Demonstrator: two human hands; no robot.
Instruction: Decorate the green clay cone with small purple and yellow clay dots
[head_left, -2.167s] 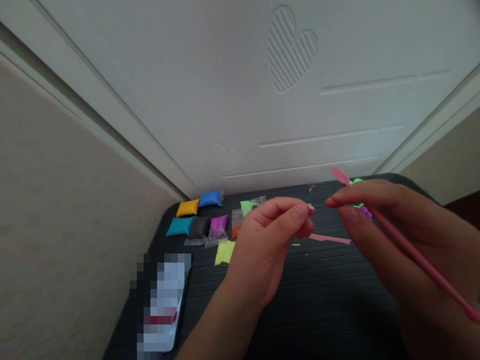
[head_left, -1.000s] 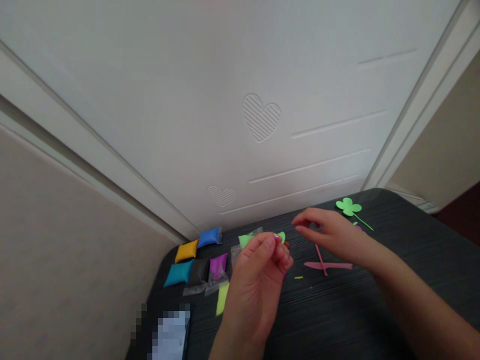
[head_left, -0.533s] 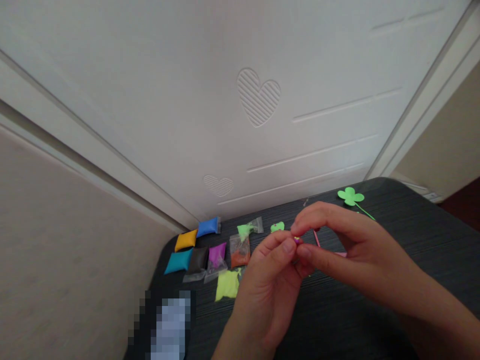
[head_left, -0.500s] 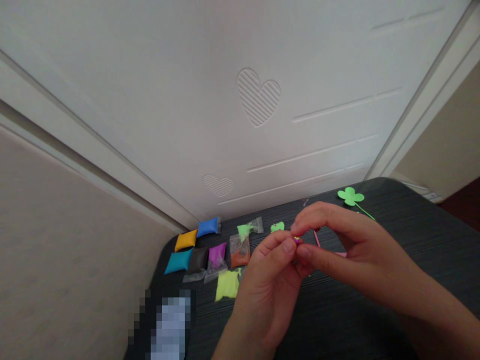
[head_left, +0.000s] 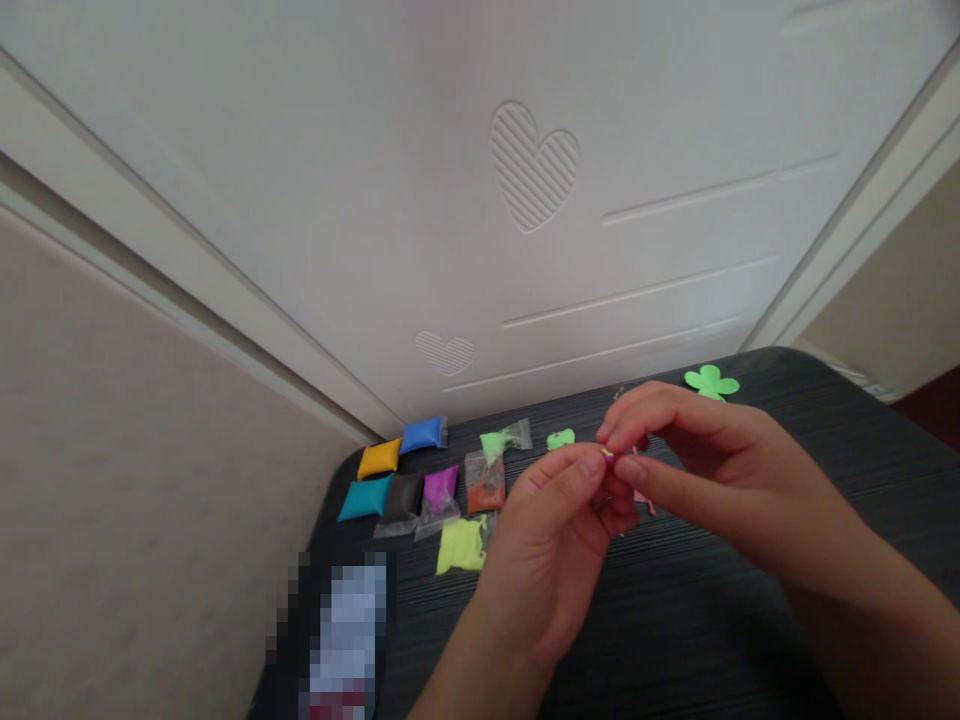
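My left hand point(head_left: 551, 545) and my right hand point(head_left: 705, 470) meet above the dark table point(head_left: 675, 620). Both pinch one tiny clay piece point(head_left: 609, 457), purple with a speck of yellow, between thumb and fingertips. A pink tool point(head_left: 643, 492) lies on the table just behind the fingers, mostly hidden by them. A small green clay bit point(head_left: 560, 438) rests beyond my left thumb, and a green clover-shaped piece point(head_left: 711, 381) lies at the far right edge.
Several small clay packets lie at the table's far left: orange point(head_left: 379, 458), blue point(head_left: 424, 434), teal point(head_left: 364, 497), black point(head_left: 403, 494), purple point(head_left: 440, 487), red-orange point(head_left: 485, 483), green point(head_left: 504, 438), yellow point(head_left: 461, 545). A blurred phone-like object point(head_left: 346, 640) sits near left. A white door point(head_left: 525, 200) stands behind.
My right hand put down the long pink tool and came back to pinch the tiny clay piece with my left hand. The view has shifted slightly.
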